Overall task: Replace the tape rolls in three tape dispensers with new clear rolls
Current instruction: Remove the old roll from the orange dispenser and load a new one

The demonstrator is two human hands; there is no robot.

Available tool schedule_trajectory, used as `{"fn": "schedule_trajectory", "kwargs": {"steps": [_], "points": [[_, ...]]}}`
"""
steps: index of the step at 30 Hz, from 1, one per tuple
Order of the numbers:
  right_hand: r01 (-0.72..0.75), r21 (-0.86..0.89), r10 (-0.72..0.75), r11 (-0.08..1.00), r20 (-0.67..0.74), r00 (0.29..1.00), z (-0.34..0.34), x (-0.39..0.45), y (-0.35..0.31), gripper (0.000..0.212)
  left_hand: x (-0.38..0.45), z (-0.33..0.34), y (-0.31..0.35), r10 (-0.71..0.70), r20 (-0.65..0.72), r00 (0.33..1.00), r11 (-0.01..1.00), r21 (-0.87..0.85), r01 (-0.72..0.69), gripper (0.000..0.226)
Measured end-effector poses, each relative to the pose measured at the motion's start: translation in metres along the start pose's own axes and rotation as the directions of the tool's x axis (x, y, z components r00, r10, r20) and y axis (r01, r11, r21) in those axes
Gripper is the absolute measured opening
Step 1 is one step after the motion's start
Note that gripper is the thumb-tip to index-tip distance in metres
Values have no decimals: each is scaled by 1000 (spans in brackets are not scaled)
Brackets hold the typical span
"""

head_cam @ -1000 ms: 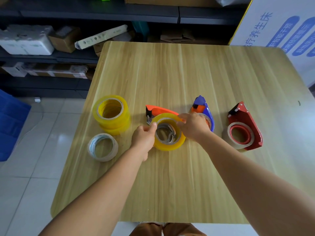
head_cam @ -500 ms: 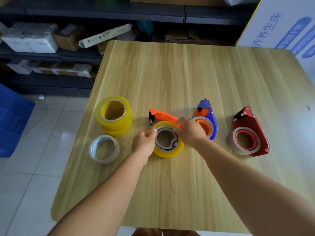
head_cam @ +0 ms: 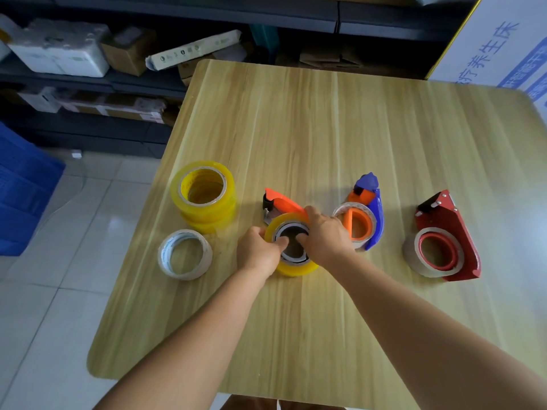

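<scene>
A light wooden table [head_cam: 325, 128] with rounded corners carries everything. On the floor off its left edge sits a blue crate [head_cam: 20, 196]; what it holds cannot be seen. Beyond the far edge, dark shelves [head_cam: 88, 84] hold cardboard boxes and a white foam box.

Toward the right edge lies the red dispenser [head_cam: 453, 229] on its side, a pale, nearly used-up roll [head_cam: 411, 255] seated around its red hub. Near the left edge stands a stack of yellow-tinted clear rolls [head_cam: 204, 196], their glossy sides translucent and their cores open to the top. Mid-table lies the blue dispenser [head_cam: 374, 214], with an orange hub and a thin whitish roll around it.

Just left of it, both hands meet on a yellow-tinted clear roll [head_cam: 296, 267] lying flat over the orange dispenser [head_cam: 284, 204], whose nose and cutter stick out toward the far edge. The roll has a white-edged core around a dark middle. The right hand [head_cam: 325, 235] is curled over the roll's far-right rim with fingertips pressed down inside the core; the left hand [head_cam: 257, 250] grips the left rim, thumb reaching into the core. Near the left edge, nearer than the stack, a white spent roll [head_cam: 185, 254] lies flat.
</scene>
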State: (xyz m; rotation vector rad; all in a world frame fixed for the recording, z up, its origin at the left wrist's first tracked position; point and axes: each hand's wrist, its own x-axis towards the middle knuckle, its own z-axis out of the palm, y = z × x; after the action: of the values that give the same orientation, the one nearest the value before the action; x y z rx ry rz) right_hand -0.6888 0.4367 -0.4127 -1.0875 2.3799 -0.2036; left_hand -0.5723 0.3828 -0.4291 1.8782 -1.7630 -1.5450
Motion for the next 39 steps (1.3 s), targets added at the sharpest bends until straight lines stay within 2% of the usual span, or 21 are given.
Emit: {"fn": "schedule_trajectory", "kwargs": {"steps": [4,7,10,12,15,16,20,23,25,27,29,31,33,37,39], "points": [[-43,-43,43,998,-17,999,0,2,-3,39,-1,-1,-3,-19,41,999,996,-86,23,31],[-71,12,72,997,-58,996,2,-1,1,36,-2,-8,-5,19,57,998,993,-120,-12,29],[-94,86,99,992,-59,993,3,-4,-1,35,0,-15,-6,39,100,994,989,-146,-24,40],[-82,123,87,989,-35,996,2,-8,-6,40,0,-17,-6,-14,132,991,986,-164,36,43],[-24,82,24,996,5,1000,-1,-12,-9,50,-3,-16,-8,-98,133,986,971,-206,124,10],[-7,50,6,999,25,1000,-3,-14,-9,50,-4,-15,-9,-124,128,984,961,-232,151,7],[-18,-106,29,994,101,994,-5,-24,-12,44,-9,-15,-13,-205,146,968,926,-291,240,24],[-72,-100,84,992,121,989,-10,-28,-13,39,-10,-18,-16,-148,166,975,955,-231,185,35],[-85,17,83,996,114,990,-14,-26,-13,33,-7,-23,-15,-74,200,977,981,-161,107,36],[-63,188,39,980,128,991,-19,-24,-11,43,-5,-29,-11,9,248,969,993,-119,21,39],[-133,419,57,898,189,980,-20,-23,-11,59,-6,-31,-7,72,293,953,995,-94,-46,42],[-151,501,54,852,201,978,-18,-22,-10,59,-7,-31,-5,98,303,948,994,-83,-77,43],[-117,539,30,834,167,986,-12,-21,-5,59,-7,-32,-7,92,281,955,992,-112,-63,45],[-194,730,171,655,107,979,-6,-23,0,65,-4,-35,-11,31,267,963,957,-285,48,42],[-191,783,191,592,94,977,-5,-23,0,64,-4,-34,-11,24,247,969,940,-337,63,43]]}}
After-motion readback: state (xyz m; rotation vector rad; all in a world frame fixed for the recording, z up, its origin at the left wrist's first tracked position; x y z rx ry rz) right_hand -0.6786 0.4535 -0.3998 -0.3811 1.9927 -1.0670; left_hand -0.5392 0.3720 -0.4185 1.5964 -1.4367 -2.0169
